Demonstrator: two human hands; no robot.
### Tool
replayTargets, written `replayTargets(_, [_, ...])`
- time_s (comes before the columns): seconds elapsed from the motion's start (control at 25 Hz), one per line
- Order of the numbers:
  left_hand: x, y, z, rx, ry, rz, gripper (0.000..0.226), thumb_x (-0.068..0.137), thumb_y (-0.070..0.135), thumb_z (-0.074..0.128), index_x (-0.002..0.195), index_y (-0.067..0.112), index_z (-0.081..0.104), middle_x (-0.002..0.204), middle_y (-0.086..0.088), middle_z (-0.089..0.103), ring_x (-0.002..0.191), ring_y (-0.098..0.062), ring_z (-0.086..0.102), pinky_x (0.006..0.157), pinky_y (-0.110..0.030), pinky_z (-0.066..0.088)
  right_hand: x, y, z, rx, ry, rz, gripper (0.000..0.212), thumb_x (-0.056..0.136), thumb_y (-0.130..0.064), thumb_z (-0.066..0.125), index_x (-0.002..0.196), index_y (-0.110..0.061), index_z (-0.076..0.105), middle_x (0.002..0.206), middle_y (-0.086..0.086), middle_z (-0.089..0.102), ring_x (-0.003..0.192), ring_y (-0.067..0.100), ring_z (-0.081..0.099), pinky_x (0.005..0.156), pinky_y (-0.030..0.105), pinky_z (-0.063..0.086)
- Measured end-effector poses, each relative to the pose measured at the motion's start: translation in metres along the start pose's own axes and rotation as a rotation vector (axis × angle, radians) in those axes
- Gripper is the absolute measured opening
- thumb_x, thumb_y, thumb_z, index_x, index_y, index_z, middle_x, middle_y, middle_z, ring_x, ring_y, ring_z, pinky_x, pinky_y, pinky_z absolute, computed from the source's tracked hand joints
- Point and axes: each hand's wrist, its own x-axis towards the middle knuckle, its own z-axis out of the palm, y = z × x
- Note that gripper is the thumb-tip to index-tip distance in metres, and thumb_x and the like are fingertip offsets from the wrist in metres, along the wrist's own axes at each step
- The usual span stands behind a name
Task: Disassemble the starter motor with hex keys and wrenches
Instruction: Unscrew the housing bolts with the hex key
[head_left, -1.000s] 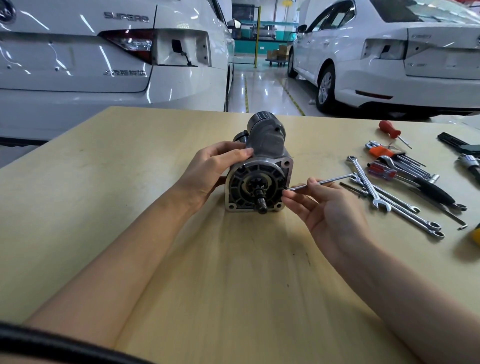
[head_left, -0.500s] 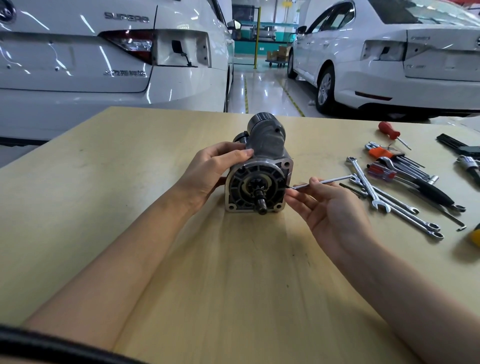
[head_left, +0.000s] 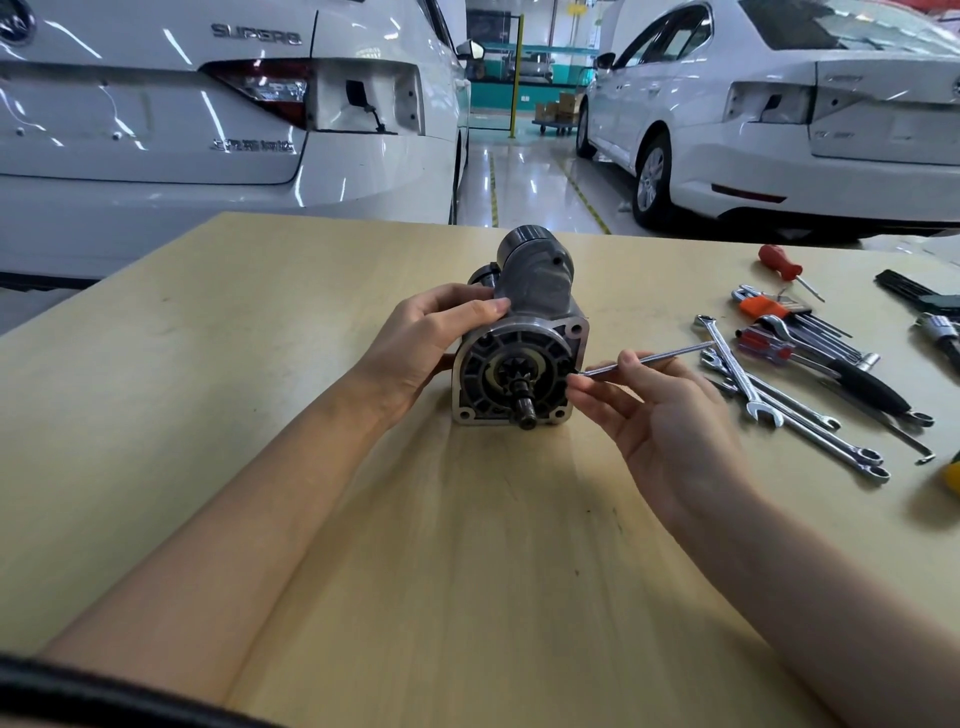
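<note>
We steady the heavy, rigid motor (head_left: 519, 343) with our left hand (head_left: 423, 345); our right hand (head_left: 670, 415) pinches the thin key (head_left: 649, 358).

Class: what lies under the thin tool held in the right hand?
Under the thin tool lie the right hand pinching it, bare table, and a wrench beneath its far end. Its tip at the starter motor is unclear.

A pale wooden table (head_left: 260, 415) fills the lower frame; the starter motor (head_left: 522, 343) stands at centre, wrenches (head_left: 769, 395) and a red-handled screwdriver (head_left: 779, 265) lie right.
</note>
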Motion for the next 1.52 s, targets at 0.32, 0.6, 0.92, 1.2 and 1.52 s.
replayTargets(0.32, [-0.001,0.001,0.001,0.025,0.004,0.005,0.042,0.070,0.032,0.072,0.107,0.011,0.070,0.099,-0.002,0.071,0.089,-0.014,0.067,0.078,-0.033,0.055,-0.002,0.011,0.002,-1.066,-0.183,-0.886,0.029,0.095,-0.004,0.054,0.120,-0.017,0.061,0.081,-0.008,0.058,0.065,0.015,0.061,0.064,0.035,0.053])
replayTargets(0.6, [-0.003,0.007,-0.005,-0.151,-0.049,-0.115,0.059,0.095,0.055,0.035,0.109,0.009,0.069,0.118,-0.006,0.069,0.120,-0.017,0.058,0.097,-0.041,0.045,0.001,0.015,0.000,-1.505,-0.400,-1.186,0.047,0.074,0.017,0.065,0.111,-0.010,0.073,0.080,0.008,0.057,0.065,0.024,0.053,0.055,0.029,0.046])
replayTargets(0.92, [-0.001,0.007,-0.004,-0.138,-0.059,-0.093,0.058,0.098,0.053,0.031,0.097,0.013,0.073,0.103,0.000,0.072,0.107,-0.015,0.060,0.085,-0.036,0.046,-0.006,0.010,0.000,-1.296,-0.306,-1.131,0.026,0.085,0.004,0.058,0.107,-0.007,0.067,0.091,-0.004,0.059,0.068,0.004,0.049,0.063,0.012,0.036])
replayTargets(1.2, [0.000,0.001,-0.002,0.019,-0.050,0.003,0.032,0.082,0.034,0.062,0.105,0.014,0.073,0.107,0.001,0.071,0.103,-0.009,0.063,0.081,-0.030,0.051,-0.005,-0.002,0.001,-0.325,-0.060,-0.226,0.013,0.092,0.006,0.049,0.092,-0.006,0.054,0.061,0.006,0.061,0.049,0.021,0.061,0.049,0.028,0.051])
replayTargets(1.52, [-0.001,0.001,-0.002,0.016,-0.020,0.006,0.042,0.074,0.028,0.069,0.111,0.008,0.068,0.100,-0.005,0.069,0.089,-0.014,0.065,0.080,-0.033,0.054,0.003,-0.003,0.001,-0.083,-0.005,0.019,0.016,0.092,0.008,0.045,0.086,-0.006,0.049,0.055,0.007,0.062,0.048,0.018,0.064,0.049,0.025,0.053])
